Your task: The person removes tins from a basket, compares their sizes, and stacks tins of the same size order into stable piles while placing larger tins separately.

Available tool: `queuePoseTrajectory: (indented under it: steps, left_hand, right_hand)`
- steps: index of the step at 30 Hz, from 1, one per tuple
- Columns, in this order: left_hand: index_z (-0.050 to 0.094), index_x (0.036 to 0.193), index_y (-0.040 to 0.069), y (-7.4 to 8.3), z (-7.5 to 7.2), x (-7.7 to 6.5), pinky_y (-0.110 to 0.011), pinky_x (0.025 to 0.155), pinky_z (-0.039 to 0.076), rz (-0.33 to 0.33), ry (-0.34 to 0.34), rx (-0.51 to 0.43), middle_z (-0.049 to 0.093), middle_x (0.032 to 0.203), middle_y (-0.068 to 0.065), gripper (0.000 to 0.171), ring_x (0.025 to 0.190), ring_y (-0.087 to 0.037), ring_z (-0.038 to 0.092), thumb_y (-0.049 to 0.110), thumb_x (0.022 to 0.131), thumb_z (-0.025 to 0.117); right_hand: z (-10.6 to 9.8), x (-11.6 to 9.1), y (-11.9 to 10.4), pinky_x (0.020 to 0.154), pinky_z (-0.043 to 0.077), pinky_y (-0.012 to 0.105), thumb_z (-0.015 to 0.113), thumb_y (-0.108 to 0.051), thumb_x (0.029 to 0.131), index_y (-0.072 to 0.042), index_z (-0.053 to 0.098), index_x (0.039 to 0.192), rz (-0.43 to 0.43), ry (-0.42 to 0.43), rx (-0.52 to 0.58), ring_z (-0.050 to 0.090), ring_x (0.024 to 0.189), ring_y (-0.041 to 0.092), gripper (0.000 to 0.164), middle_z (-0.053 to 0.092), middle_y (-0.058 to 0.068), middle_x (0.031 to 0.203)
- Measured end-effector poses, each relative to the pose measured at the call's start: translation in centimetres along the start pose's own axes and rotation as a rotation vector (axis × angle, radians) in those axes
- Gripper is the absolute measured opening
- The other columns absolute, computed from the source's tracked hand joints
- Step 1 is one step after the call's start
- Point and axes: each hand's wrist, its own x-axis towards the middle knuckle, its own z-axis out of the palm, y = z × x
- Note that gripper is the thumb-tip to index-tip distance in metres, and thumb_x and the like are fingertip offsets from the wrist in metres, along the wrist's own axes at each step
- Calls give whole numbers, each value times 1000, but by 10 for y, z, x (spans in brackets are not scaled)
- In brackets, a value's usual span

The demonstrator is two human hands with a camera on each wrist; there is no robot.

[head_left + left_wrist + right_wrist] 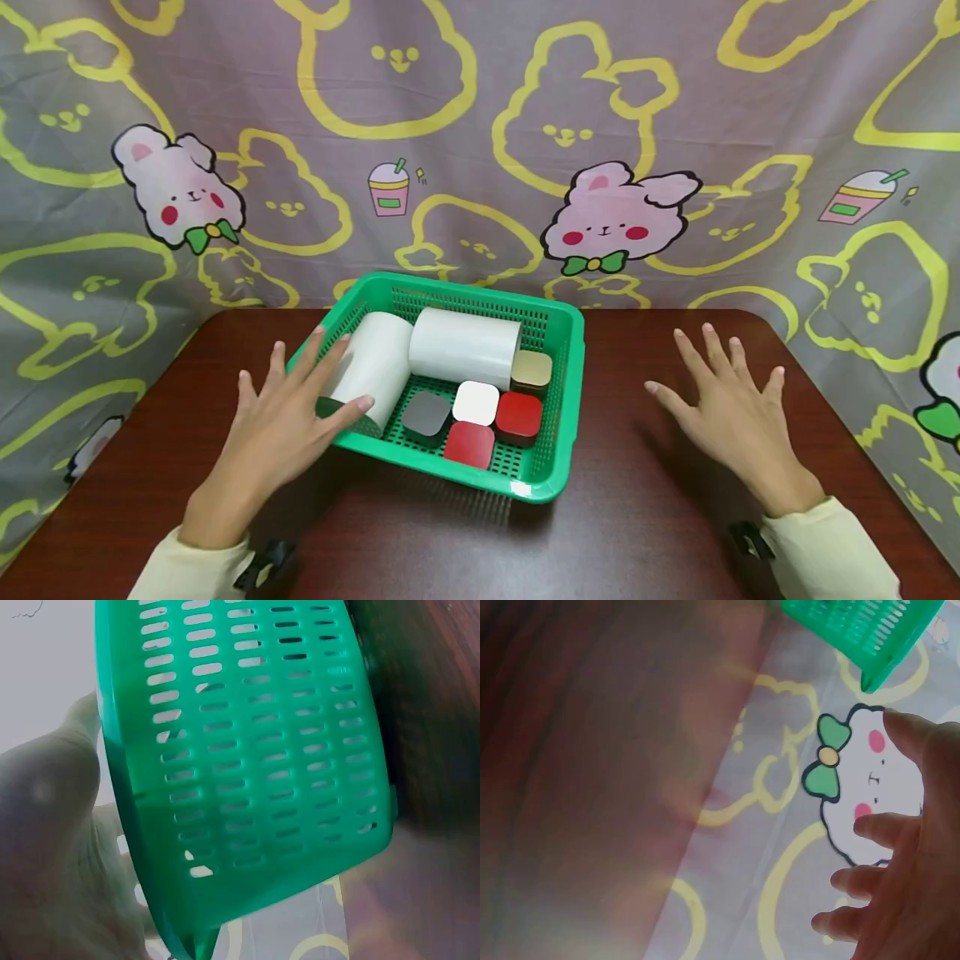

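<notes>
The green perforated plastic basket (558, 346) sits mid-table on the dark red wooden table (637, 517), holding two white cylinders (463, 347) and small square tins. I see my left hand (281, 421) spread flat, fingers straight, against the basket's left wall and the nearer cylinder. My right hand (731, 417) hovers with fingers splayed, well apart from the basket.

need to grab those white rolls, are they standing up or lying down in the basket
Lying down. Both white rolls rest on their sides in the green basket.
</notes>
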Motion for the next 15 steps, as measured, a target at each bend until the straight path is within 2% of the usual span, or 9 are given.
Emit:
queuePoseTrajectory:
  steps: [7,11,15]
  left_hand:
    - [23,169,26,-17,-2,-2,-84,113,5,-14,-31,-62,8,177,-15,95,154,-62,9,76,95,54]
    - [23,169,27,-27,-3,-3,-83,113,10,0,-41,-74,10,177,-14,95,154,-60,14,74,94,58]
    - [22,169,27,-35,-4,-3,-84,104,27,3,-48,-82,11,177,-12,96,152,-55,28,73,93,61]
  right_hand:
    - [-14,4,-22,111,1,86,56,-70,97,-20,26,168,-65,48,45,21,154,57,92,21,26,171]
    - [-26,8,-37,112,3,85,61,-67,96,-23,25,168,-109,52,63,22,155,53,93,22,24,172]
    - [-38,16,-54,115,5,83,65,-66,94,-22,26,168,-152,16,74,21,157,51,94,22,20,173]
